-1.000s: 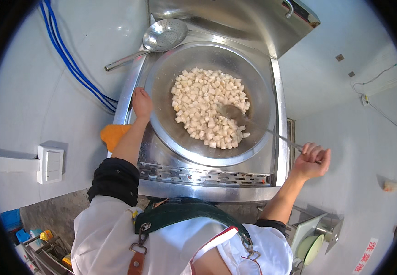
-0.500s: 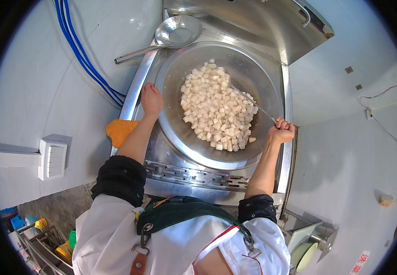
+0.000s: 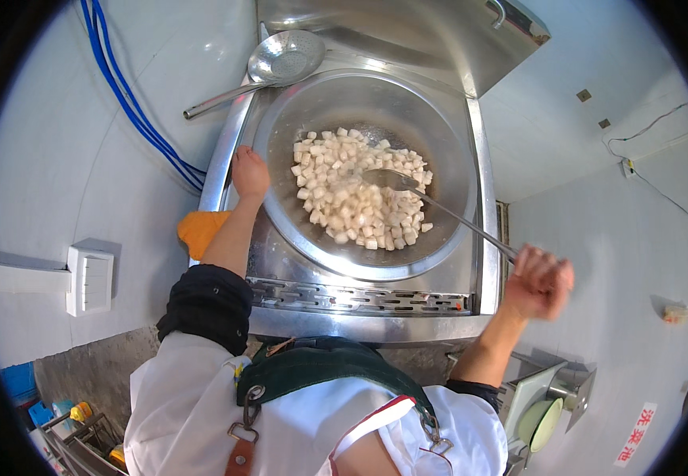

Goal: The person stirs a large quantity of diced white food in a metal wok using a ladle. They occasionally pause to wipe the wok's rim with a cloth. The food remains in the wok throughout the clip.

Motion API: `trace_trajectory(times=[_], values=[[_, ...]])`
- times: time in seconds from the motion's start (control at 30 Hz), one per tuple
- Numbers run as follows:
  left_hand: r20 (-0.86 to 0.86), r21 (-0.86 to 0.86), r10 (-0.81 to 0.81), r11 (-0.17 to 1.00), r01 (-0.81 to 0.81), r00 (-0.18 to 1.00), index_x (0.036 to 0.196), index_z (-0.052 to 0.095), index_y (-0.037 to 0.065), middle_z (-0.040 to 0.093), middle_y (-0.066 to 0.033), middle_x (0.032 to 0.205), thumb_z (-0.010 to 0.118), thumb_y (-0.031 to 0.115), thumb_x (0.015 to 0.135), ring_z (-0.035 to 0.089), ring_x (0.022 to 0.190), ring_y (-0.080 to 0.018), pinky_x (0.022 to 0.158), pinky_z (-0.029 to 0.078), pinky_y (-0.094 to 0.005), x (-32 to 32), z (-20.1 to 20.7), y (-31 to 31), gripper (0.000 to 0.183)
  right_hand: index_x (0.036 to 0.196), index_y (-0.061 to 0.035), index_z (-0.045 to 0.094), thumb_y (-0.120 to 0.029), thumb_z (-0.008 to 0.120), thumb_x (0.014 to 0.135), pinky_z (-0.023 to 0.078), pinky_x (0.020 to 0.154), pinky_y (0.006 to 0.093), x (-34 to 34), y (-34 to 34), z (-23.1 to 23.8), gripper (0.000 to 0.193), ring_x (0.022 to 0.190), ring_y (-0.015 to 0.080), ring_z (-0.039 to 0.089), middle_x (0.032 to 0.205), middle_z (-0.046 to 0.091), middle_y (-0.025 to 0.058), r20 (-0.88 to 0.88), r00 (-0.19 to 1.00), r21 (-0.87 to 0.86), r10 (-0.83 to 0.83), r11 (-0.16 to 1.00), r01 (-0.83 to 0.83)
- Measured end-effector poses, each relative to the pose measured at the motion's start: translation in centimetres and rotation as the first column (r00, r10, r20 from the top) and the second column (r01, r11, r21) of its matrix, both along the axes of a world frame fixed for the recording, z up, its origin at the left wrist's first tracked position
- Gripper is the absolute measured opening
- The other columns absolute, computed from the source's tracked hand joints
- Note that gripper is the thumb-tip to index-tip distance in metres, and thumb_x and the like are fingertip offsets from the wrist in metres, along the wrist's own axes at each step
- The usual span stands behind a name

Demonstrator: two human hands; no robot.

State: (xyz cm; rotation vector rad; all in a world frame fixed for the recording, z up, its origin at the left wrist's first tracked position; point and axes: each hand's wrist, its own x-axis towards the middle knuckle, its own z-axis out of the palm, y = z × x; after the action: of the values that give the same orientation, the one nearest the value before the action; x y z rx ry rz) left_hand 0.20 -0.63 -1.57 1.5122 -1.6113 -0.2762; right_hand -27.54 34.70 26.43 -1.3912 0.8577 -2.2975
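Observation:
A wide metal wok (image 3: 443,143) holds many pale, whitish cubes (image 3: 336,190). My right hand (image 3: 538,279), slightly blurred, is closed around the end of a long-handled ladle (image 3: 463,220), beyond the right edge of the stove. The ladle's head lies among the cubes near the wok's middle, and some cubes there are smeared by motion. At the left side of the wok, my left hand (image 3: 250,172) rests by the rim with its fingers curled. What is under those fingers is hidden.
A perforated strainer (image 3: 287,57) lies at the back left corner of the steel stove (image 3: 344,327). An orange cloth (image 3: 201,232) hangs at the stove's left edge beside my forearm. Blue hoses (image 3: 134,103) run down the left wall. Bowls (image 3: 541,422) stand low on the right.
My right hand has moved right, drawing the ladle handle farther out of the wok. The ladle's head now shows, and the cubes have shifted into a wider, lower heap. The left hand stays by the rim.

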Motion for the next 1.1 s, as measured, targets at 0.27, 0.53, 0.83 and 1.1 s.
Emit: trace_trajectory(times=[0.27,0.53,0.83,1.1], values=[[0.023,0.045,0.005,0.999,-0.006,1.000,0.101,0.054,0.002,0.059,-0.0224,0.097,0.046,0.014,0.092,0.057,0.094,-0.0409,0.082,0.046,-0.0482,0.0,0.1,-0.2,0.017,0.061,-0.0108,0.034,-0.013,0.046,0.090,0.026,0.032,0.0268,2.8,5.5,5.8,0.031,0.033,0.0096,0.025,0.043,0.033,-0.0020,-0.109,0.990,0.082,0.091,0.993,-0.082],[-0.036,0.017,0.007,1.000,-0.007,0.999,0.099,0.055,0.001,0.059,-0.0228,0.096,0.046,0.014,0.092,0.056,0.092,-0.0413,0.080,0.045,-0.0484,0.0,0.4,0.3,0.017,0.057,-0.0072,0.030,-0.001,0.052,0.082,0.037,0.039,0.0318,8.5,1.1,-5.2,0.033,0.040,0.0192,0.040,0.048,0.040,0.0054,-0.266,0.962,0.164,0.065,0.986,-0.021],[-0.040,0.024,0.011,1.000,-0.010,0.999,0.100,0.055,0.000,0.060,-0.0228,0.095,0.044,0.015,0.093,0.057,0.092,-0.0416,0.081,0.046,-0.0484,0.1,0.3,0.3,0.019,0.057,-0.0028,0.040,0.008,0.054,0.070,0.043,0.049,0.0365,8.7,-7.2,-17.8,0.022,0.049,0.0291,0.048,0.058,0.047,0.0142,-0.647,0.759,0.016,-0.070,0.994,0.105],[0.006,0.044,0.016,0.999,-0.016,1.000,0.100,0.055,0.000,0.060,-0.0229,0.096,0.044,0.014,0.094,0.057,0.092,-0.0414,0.081,0.046,-0.0483,0.0,0.8,0.6,0.019,0.055,-0.0055,0.038,0.009,0.058,0.064,0.034,0.047,0.0376,7.3,-8.8,-18.9,0.026,0.047,0.0283,0.038,0.054,0.037,0.0090,-0.732,0.682,0.100,-0.002,0.989,0.111]])
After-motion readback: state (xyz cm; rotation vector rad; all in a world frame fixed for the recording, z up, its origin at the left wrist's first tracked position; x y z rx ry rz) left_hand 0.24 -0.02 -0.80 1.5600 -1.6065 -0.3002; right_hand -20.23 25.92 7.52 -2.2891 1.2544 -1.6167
